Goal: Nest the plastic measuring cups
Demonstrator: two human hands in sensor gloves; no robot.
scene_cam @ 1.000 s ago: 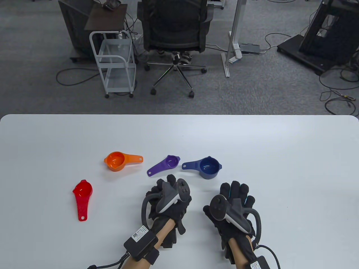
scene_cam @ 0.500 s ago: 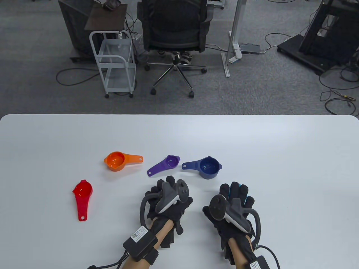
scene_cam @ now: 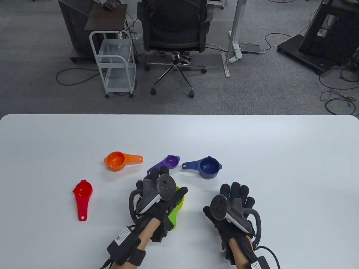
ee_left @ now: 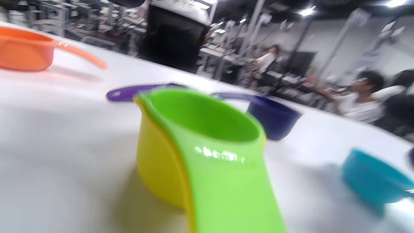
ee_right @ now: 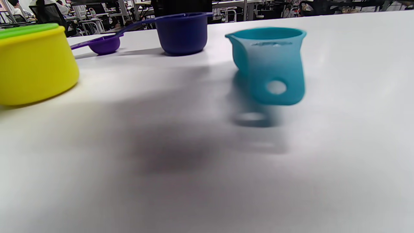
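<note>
I count seven measuring cups on the white table (scene_cam: 280, 145), one of each colour: green, yellow, teal, red, purple, navy and orange.

Nearest me, my left hand (scene_cam: 160, 196) hangs over the green cup (ee_left: 207, 119), which sits nested inside the yellow cup (ee_left: 155, 165). From above, the glove and tracker cover most of that pair; only a slice of green handle and a sliver of yellow rim peek out at the hand's right side. My left fingers are spread, reaching toward the purple handle, but I cannot tell whether they touch the nested pair underneath or grip anything, and the left wrist view shows no fingers at all.

My right hand (scene_cam: 232, 207) lies flat with the fingers apart, and the teal cup (ee_right: 270, 64) is under or just ahead of them. Only a thin teal streak shows between the fingers from above. In the right wrist view it stands upright with its handle toward the camera, clear of any finger I can see.

The red cup (scene_cam: 82, 193) lies well off to my left, handle pointing toward me.

Farther out, in a row: the orange cup (scene_cam: 115, 161) on the left, the purple cup (scene_cam: 168, 163) in the middle with its handle end hidden behind my left fingertips, and the navy cup (scene_cam: 208, 167) to the right, near the purple one.
</note>
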